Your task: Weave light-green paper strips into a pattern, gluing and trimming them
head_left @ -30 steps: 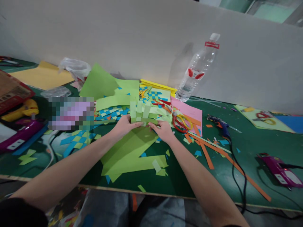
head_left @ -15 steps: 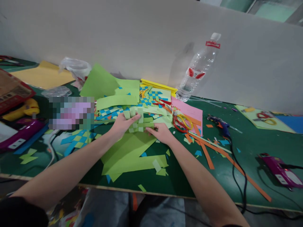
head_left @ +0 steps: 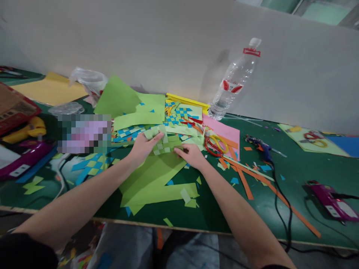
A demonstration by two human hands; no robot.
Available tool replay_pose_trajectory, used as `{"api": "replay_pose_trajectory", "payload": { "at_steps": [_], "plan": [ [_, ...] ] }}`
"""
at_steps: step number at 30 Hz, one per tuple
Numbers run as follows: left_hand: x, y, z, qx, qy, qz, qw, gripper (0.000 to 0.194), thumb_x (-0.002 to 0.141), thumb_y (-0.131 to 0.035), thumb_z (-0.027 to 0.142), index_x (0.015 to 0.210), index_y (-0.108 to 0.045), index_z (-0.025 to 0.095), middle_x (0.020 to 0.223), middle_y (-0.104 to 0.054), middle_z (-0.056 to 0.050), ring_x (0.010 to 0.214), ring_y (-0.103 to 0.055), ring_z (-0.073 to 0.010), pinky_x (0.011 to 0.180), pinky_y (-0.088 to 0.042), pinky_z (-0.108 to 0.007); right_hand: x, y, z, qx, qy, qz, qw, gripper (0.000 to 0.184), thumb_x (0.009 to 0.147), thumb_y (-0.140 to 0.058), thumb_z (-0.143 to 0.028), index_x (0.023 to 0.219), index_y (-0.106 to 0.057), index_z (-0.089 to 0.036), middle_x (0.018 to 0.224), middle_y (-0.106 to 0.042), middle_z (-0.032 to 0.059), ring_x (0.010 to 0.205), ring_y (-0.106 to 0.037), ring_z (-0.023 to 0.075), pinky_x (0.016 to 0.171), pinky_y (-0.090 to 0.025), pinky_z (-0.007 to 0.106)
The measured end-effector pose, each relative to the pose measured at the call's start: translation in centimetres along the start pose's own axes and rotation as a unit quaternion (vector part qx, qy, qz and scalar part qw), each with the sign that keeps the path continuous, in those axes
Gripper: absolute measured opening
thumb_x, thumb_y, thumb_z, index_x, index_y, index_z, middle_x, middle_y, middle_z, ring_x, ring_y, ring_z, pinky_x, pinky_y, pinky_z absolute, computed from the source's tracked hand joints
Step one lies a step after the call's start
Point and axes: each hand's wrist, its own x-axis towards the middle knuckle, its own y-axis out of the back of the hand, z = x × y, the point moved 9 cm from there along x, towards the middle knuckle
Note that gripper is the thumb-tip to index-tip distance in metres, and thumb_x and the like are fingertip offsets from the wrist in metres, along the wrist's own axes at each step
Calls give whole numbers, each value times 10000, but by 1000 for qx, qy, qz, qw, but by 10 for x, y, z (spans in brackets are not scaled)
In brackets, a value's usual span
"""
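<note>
My left hand [head_left: 142, 148] grips a small woven piece of pale and darker green paper strips [head_left: 162, 148], its thumb lying across the front. At the weave's right side, my right hand [head_left: 192, 154] has thumb and fingertips pinched at the end of a darker green strip. The piece is held tilted above green paper sheets [head_left: 153, 175] on the table. Behind it lie blue-and-green woven paper pieces [head_left: 179, 115]. Scissors with red and yellow handles [head_left: 214, 145] rest to the right of my right hand.
A tall clear plastic bottle [head_left: 234, 80] stands by the grey wall. On the right are a blue glue gun [head_left: 260, 147], a purple power box [head_left: 332, 201] and cables. Orange strips [head_left: 269, 186] and paper scraps litter the green table. A second purple box [head_left: 26, 158] is at left.
The woven piece has tilted, and its upright pale strips now lean back and to the left. My right hand has shifted slightly right along the strip's end.
</note>
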Motion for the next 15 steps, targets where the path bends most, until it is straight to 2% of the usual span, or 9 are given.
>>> {"api": "replay_pose_trajectory", "payload": {
  "at_steps": [3,5,8,10,15],
  "plan": [
    [0,0,0,-7,1,0,1000,392,713,-717,515,925,-733,185,940,-734,-68,841,-659,-200,756,-520,-310,0,7,-1,29,25,48,998,390,781,-644,-479,1003,-692,-163,873,-702,56,683,-595,146,632,-474,273],
    [-1,-3,1,-5,3,-12,1000,398,702,-727,514,907,-734,173,917,-735,-74,819,-660,-202,734,-524,-309,0,12,-1,64,32,82,994,440,742,-676,-498,1033,-665,-169,949,-694,62,772,-624,163,712,-506,292],
    [-2,-6,3,6,3,-28,1000,393,696,-733,510,872,-733,159,870,-731,-78,781,-655,-201,692,-526,-303,1,16,1,86,35,112,989,378,749,-650,-521,890,-657,-170,831,-680,37,736,-628,160,731,-521,303],
    [-3,-5,4,12,0,-28,1000,387,699,-730,508,861,-733,157,845,-726,-74,758,-651,-196,683,-524,-301,2,15,0,86,40,108,990,332,783,-613,-506,805,-641,-176,764,-667,22,712,-629,156,730,-521,302],
    [0,0,-1,2,7,-4,1000,433,683,-736,515,924,-733,154,861,-726,-77,732,-655,-203,642,-530,-301,2,15,-1,81,42,96,991,234,813,-599,-416,799,-650,-187,803,-697,25,728,-645,149,741,-518,290]
  ]
}}
